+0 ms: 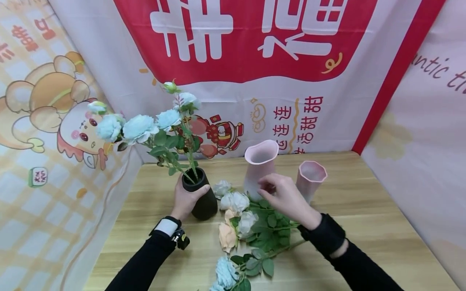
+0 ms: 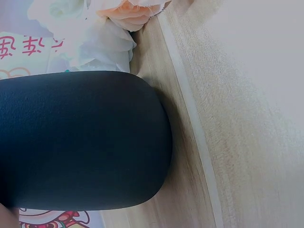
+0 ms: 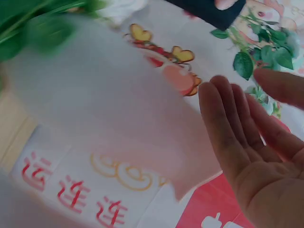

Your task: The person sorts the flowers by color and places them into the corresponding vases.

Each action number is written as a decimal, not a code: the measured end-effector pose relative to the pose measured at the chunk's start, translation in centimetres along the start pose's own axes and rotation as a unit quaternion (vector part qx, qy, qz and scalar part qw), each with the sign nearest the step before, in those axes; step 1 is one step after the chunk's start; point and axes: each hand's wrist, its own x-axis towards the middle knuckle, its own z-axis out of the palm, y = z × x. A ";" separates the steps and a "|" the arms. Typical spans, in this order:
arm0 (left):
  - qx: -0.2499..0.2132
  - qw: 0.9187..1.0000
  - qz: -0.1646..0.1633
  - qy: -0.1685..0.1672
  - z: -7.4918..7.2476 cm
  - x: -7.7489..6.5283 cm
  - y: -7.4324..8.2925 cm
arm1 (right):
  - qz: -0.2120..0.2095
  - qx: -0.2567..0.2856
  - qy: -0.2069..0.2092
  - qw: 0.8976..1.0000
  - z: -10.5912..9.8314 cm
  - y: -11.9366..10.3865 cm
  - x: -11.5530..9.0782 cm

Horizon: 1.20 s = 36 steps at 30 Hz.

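Observation:
My left hand grips a black vase near its rim, thumb across the front. In the left wrist view the black vase fills much of the picture. Several light-blue artificial flowers on leafy stems stand in it, leaning left. My right hand holds nothing; it overlaps the front of a tall pale-pink vase with a wavy rim. Seen from the right wrist, the fingers of the right hand are extended beside the pink vase.
A shorter pink vase with a faceted rim stands behind my right wrist. On the wooden table lie white flowers, peach flowers and a blue flower with green leaves. Printed cloth hangs around the back and sides.

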 end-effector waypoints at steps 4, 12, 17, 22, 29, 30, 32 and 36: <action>0.003 1.000 0.000 0.005 -0.2 -0.1 0.6 | -0.028 -0.016 -0.053 0.998 -0.8 1.6 -2.6; 0.023 1.000 0.000 -0.009 0.1 -0.1 0.7 | -0.093 -0.049 -0.183 0.978 0.3 5.7 -9.8; 0.027 1.000 -0.003 -0.010 0.2 0.1 0.7 | -0.105 -0.104 -0.211 0.966 0.8 7.0 -13.1; 0.016 1.000 -0.012 -0.003 0.0 0.7 -1.0 | -0.124 -0.152 -0.189 0.962 1.4 7.7 -14.2; 0.020 1.000 -0.014 -0.004 -0.1 0.9 -3.5 | -0.175 -0.190 -0.174 0.950 2.7 8.0 -14.9; 0.021 1.000 -0.012 -0.002 -0.1 0.9 -3.5 | -0.182 -0.193 -0.170 0.949 2.9 7.9 -14.9; 0.022 1.000 -0.007 0.003 -0.1 0.8 -3.6 | -0.190 -0.198 -0.165 0.947 3.3 7.8 -15.0; 0.030 0.999 0.001 0.010 -0.1 0.8 -3.4 | -0.199 -0.211 -0.155 0.944 3.9 7.7 -15.0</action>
